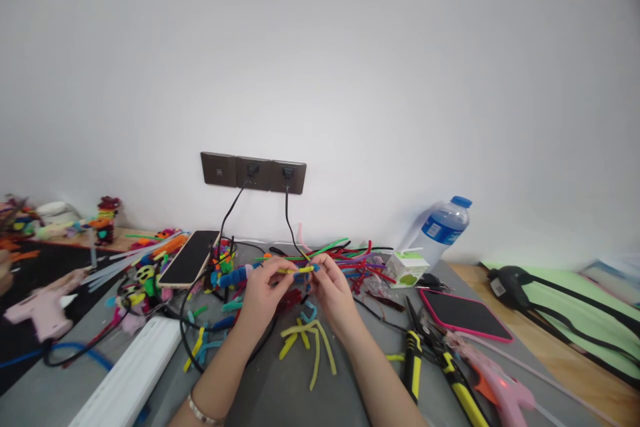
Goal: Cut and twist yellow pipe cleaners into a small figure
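Note:
My left hand (263, 293) and my right hand (334, 292) meet above the grey table (280, 387), fingers pinched together on a small piece made of a yellow pipe cleaner (296, 270) wound round a blue one. Below the hands lie loose yellow pipe cleaner pieces (310, 340) and a light blue scrap (309, 312). Just behind the hands sits a tangle of red, green and purple pipe cleaners (357, 260).
Yellow-handled pliers (430, 360) and a pink glue gun (500, 390) lie at right, near a pink-cased phone (463, 315), a small carton (407, 267) and a water bottle (443, 227). Another phone (190, 259), colourful craft figures (143, 277), a white power strip (133, 373) and black cables lie left.

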